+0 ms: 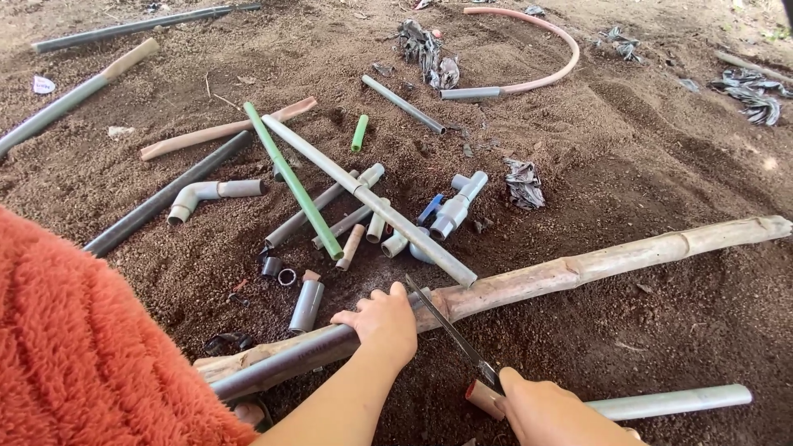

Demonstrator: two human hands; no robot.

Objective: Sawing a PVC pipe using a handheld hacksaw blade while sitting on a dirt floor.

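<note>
- Covering the lower left, our orange fleece sleeve (91, 347) hides the dark pipe's (281, 363) near end.
- Our left hand (382, 324) presses down, fingers curled over this pipe on the log (595, 263).
- Our right hand (555, 413), cut off below, grips the saw (450, 330).
- We see no containers among the scattered pipes.

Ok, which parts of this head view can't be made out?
- Dark pipe: the left hand covers where the saw blade meets it, and the near end leaves the bottom edge.
- Saw handle: enclosed in the right hand, itself cut by the bottom edge.
- Ground at lower left: hidden behind the orange fleece sleeve.
- Small rings: too small to identify.
</note>
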